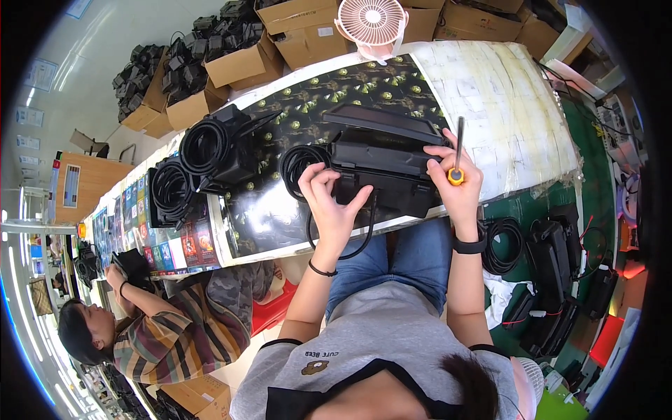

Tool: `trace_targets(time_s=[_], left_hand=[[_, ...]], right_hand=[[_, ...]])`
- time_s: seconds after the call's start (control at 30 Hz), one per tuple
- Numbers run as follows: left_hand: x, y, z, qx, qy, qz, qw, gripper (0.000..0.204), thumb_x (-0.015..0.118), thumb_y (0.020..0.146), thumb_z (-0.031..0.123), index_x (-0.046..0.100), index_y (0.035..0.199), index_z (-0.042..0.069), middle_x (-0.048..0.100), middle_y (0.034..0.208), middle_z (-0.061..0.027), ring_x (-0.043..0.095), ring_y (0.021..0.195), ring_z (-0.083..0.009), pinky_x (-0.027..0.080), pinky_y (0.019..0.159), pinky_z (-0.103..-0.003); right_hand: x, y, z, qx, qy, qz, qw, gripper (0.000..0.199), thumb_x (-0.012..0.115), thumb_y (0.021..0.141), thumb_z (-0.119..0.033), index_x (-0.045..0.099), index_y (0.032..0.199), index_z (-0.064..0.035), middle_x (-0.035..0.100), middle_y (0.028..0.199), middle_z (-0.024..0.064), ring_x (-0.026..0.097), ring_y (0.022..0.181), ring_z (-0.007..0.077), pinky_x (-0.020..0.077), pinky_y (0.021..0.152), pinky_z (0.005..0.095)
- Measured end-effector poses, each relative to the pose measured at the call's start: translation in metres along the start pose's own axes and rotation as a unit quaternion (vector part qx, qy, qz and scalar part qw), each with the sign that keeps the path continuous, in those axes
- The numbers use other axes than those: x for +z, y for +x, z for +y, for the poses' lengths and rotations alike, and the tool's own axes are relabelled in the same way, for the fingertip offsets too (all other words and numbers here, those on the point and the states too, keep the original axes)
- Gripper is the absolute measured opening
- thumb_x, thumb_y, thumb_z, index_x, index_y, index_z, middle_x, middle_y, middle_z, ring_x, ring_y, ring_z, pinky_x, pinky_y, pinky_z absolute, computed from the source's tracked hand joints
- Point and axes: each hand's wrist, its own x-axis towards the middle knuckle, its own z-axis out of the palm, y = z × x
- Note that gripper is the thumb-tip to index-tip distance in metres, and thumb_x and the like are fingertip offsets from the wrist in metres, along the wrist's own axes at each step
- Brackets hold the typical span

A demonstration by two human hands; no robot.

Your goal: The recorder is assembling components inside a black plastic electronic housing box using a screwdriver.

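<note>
A black plastic case lies on the table in front of me, with a flat black panel raised along its far side. My left hand is at its left front corner, thumb and fingers apart, fingertips against the plastic. A screwdriver with a yellow handle is held in my right hand, its metal shaft pointing away from me. That hand's fingers also touch the case's right end. Beside the left end lies a coiled black cable; a loop of cable hangs below the table edge.
More black units with coiled cables stand to the left. A pink fan is at the far edge, before cardboard boxes. A co-worker in a striped shirt sits at left. Black cases lie at right.
</note>
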Motion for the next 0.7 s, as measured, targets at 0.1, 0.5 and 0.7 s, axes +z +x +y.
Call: trace_targets(time_s=[0.1,0.5,0.7], left_hand=[[-0.002,0.005,0.003,-0.019,0.004,-0.014,1.000,0.057,0.091,0.070,0.011,0.050,0.108,0.000,0.036,0.130,-0.0134,0.054,0.111,-0.0249,0.054,0.093,-0.033],[-0.005,0.029,-0.002,0.069,-0.047,-0.089,0.993,0.052,0.089,0.069,0.009,0.057,0.111,0.009,0.034,0.145,-0.0155,0.042,0.135,-0.0384,0.037,0.113,-0.047],[0.015,0.035,-0.008,0.054,-0.143,-0.062,0.986,0.045,0.084,0.075,0.005,0.056,0.110,0.008,0.033,0.151,-0.0185,0.044,0.136,-0.0387,0.039,0.111,-0.044]], right_hand=[[0.003,0.002,-0.004,-0.001,-0.005,0.023,1.000,0.026,0.073,0.077,0.001,0.052,0.062,-0.0015,0.076,0.092,0.0096,0.061,0.124,0.0342,0.0478,0.098,0.0419],[-0.001,0.003,0.007,0.012,-0.042,0.013,0.999,0.019,0.076,0.077,-0.002,0.060,0.066,0.0004,0.076,0.091,0.0108,0.062,0.122,0.0332,0.0500,0.095,0.0395],[0.000,-0.014,0.016,0.010,-0.009,0.094,0.995,0.014,0.071,0.088,-0.010,0.071,0.079,-0.0001,0.073,0.107,0.0133,0.063,0.114,0.0287,0.0482,0.095,0.0387]])
